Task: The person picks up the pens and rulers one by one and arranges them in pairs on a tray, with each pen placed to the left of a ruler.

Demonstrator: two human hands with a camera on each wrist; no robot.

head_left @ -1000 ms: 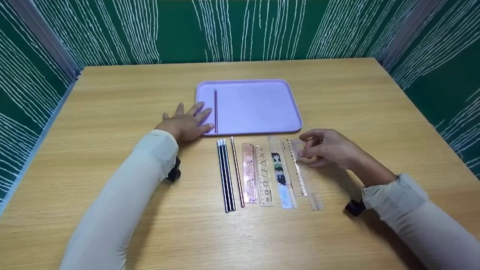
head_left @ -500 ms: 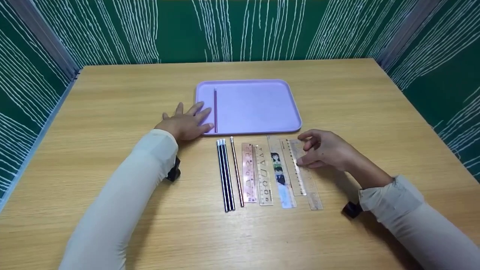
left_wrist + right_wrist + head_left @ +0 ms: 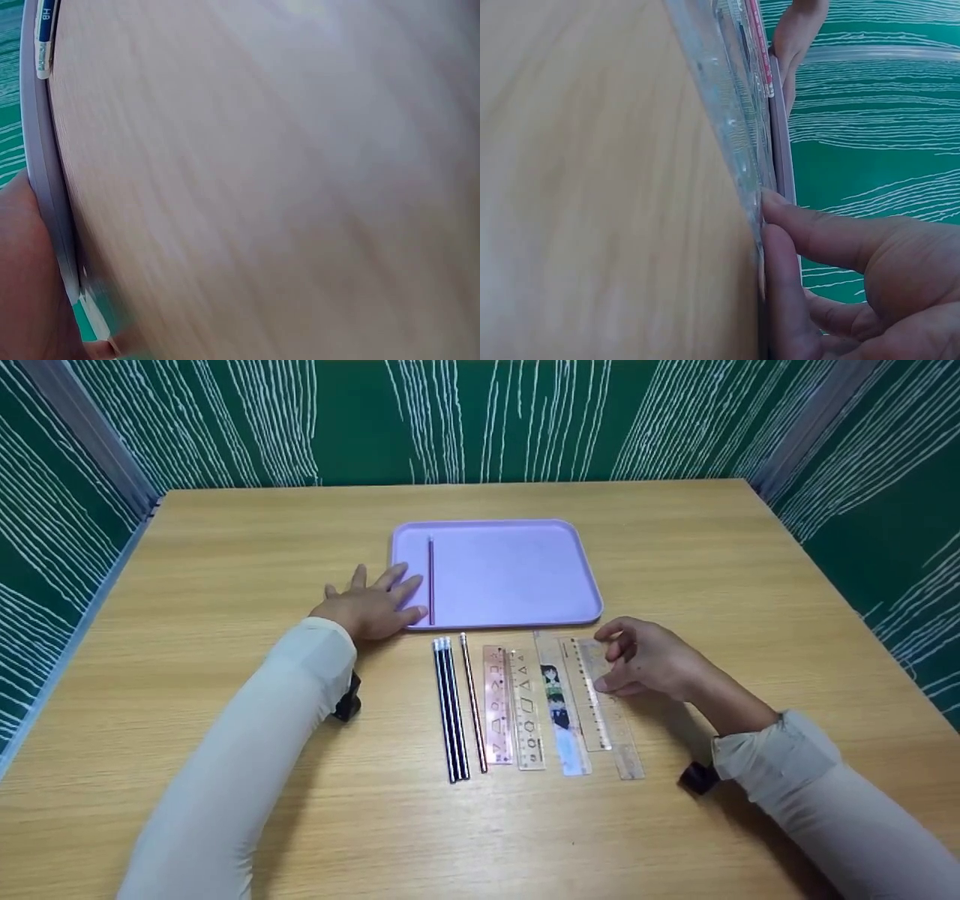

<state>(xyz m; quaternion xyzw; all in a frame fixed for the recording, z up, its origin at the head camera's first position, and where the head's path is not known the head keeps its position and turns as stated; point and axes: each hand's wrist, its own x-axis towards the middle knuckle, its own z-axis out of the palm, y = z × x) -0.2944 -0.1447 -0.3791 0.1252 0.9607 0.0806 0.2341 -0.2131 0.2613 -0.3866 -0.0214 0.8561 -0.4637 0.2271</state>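
Observation:
My left hand (image 3: 367, 607) lies spread over the left front corner of a purple tray (image 3: 517, 574), fingers resting on it. A dark red pencil (image 3: 431, 585) lies in the tray, close by those fingertips. At the right end of a row of rulers, my right hand (image 3: 652, 660) has thumb and forefinger at the upper part of a clear ruler (image 3: 630, 761). The right wrist view shows both fingertips (image 3: 776, 236) right at that ruler's edge. A shorter clear ruler (image 3: 596, 712) lies beside it, partly overlapped. Further left lies a ruler with cartoon figures (image 3: 561, 712).
Left of these are a clear stencil ruler (image 3: 529, 720), a pink stencil ruler (image 3: 497, 712), a reddish striped pencil (image 3: 474, 705) and three dark striped pencils (image 3: 451, 712). All lie on the wooden table (image 3: 225, 555), in front of the tray. Green panels (image 3: 360, 427) with white streaks surround the table.
My right hand has shifted slightly left and its thumb has moved down a little along the ruler's upper part. My left hand stays on the tray.

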